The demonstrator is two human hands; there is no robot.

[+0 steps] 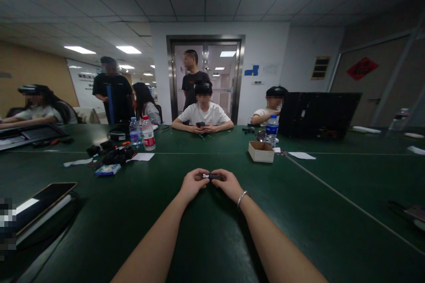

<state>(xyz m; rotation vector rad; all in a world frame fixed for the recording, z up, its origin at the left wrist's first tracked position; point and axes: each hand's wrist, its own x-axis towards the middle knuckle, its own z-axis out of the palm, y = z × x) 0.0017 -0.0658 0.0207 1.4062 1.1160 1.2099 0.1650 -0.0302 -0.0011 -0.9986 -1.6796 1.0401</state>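
Just above the green table (212, 230), my left hand (194, 184) and my right hand (228, 183) meet in front of me. Between their fingertips lies a small dark stick-shaped object with a shiny silver section (209, 177), held level. My left fingers pinch its silver end, while the right fingers close on the black end. What exactly it is, I cannot make out at this size. A silver bracelet (243, 200) circles my right wrist.
Beyond my hands stands an open cardboard box (261, 152) beside a blue-labelled bottle (271, 130). Two bottles (148, 133), black gear (117, 154) and a small packet (108, 170) sit left. A phone (46, 201) lies near left; a black monitor (318, 115) stands right. People sit opposite.
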